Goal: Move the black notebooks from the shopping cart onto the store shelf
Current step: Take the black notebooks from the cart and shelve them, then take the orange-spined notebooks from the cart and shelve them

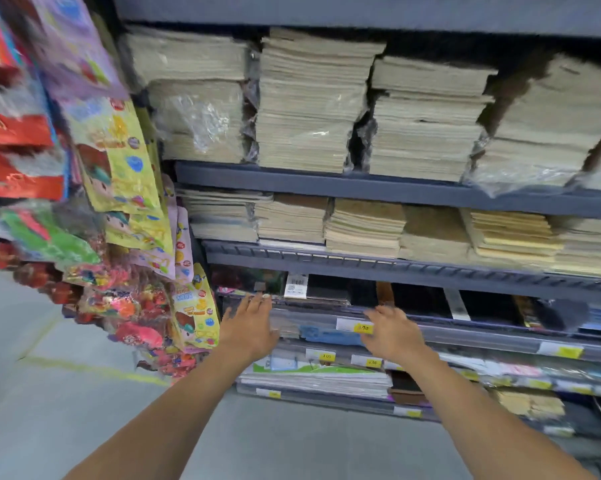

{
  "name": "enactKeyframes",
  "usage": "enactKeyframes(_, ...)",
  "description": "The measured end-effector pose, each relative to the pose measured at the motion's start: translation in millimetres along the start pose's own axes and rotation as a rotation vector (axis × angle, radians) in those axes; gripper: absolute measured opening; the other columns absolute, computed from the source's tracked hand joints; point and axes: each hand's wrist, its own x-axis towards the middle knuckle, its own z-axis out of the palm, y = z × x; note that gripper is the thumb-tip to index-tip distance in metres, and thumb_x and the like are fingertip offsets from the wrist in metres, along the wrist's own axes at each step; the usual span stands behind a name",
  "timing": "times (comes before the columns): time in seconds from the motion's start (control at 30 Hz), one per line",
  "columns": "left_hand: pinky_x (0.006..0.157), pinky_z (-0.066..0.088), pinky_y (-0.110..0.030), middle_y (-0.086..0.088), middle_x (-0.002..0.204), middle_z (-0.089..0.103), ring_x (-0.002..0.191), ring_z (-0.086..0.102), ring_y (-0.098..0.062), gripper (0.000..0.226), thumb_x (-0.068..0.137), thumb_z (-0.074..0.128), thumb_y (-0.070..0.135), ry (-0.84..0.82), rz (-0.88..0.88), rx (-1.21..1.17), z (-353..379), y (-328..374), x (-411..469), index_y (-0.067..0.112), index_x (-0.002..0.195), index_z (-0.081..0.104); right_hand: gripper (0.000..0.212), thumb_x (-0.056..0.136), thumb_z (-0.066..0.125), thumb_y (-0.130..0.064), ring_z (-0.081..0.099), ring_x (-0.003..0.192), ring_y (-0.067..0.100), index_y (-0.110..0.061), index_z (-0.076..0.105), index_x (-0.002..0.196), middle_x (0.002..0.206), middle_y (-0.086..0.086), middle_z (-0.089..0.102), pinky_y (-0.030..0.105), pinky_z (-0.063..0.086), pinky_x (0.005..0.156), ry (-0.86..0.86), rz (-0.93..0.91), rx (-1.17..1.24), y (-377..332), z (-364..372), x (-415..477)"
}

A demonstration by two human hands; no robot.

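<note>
Before the store shelf [361, 188], your left hand [250, 323] and right hand [392, 334] hover released, fingers loosely spread, both empty.

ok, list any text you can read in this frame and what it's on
"1.00": yellow price tag on the shelf edge, only roughly legible.
Other yellow tags: digits too blurred to read.
White barcode label: too small to read.
Colourful hanging packets: print too blurred to read.

Grey store shelf [361, 188] is carrying tan paper stacks [309, 105] on its two upper boards. Black notebooks [328, 293] are lying on the board below. Colourful booklets [312, 375] are sitting lower still.
</note>
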Motion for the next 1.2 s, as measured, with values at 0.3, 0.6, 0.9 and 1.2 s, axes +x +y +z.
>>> enactKeyframes(0.3, 0.126, 0.016, -0.053, 0.0, 0.173, -0.003, 0.159, -0.003, -0.027, 0.081, 0.1, 0.048, 0.054, -0.007, 0.078, 0.061, -132, 18, -104, 0.027, 0.163, 0.006, 0.077, 0.09, 0.053, -0.06, 0.019, 0.151, 0.024, -0.033, 0.028, 0.157, 0.165, 0.0, 0.023, 0.048, 0.024, 0.119, 0.009, 0.018, 0.022, -36, -117, -130)
enactKeyframes(0.6, 0.127, 0.009, -0.053, -0.001, 0.172, -0.01, 0.159, -0.011, -0.027, 0.086, 0.098, 0.036, 0.069, 0.111, 0.323, 0.124, -173, 67, -173, 0.029, 0.164, -0.001, 0.083, 0.092, 0.048, -0.066, 0.008, 0.155, 0.023, -0.035, 0.013, 0.16, 0.169, -0.002, 0.009, 0.05, 0.012, 0.124, 0.206, 0.099, -0.053, 0, -170, -267)
enactKeyframes(0.9, 0.128, 0.003, -0.053, 0.002, 0.171, -0.015, 0.158, -0.015, -0.026, 0.085, 0.098, 0.035, 0.07, 0.116, 0.529, 0.121, -159, 182, -209, 0.031, 0.164, -0.004, 0.082, 0.092, 0.043, -0.068, 0.004, 0.156, 0.021, -0.036, 0.011, 0.16, 0.17, -0.004, 0.005, 0.047, 0.008, 0.124, 0.323, 0.318, -0.012, 104, -167, -376)
enactKeyframes(1.2, 0.127, 0.003, -0.05, -0.001, 0.172, -0.012, 0.159, -0.011, -0.027, 0.084, 0.098, 0.032, 0.07, 0.22, 0.716, 0.143, -128, 364, -276, 0.028, 0.164, 0.001, 0.082, 0.092, 0.042, -0.068, 0.013, 0.155, 0.023, -0.033, 0.015, 0.16, 0.169, -0.002, 0.012, 0.047, 0.014, 0.123, 0.449, 0.429, -0.02, 233, -153, -494)
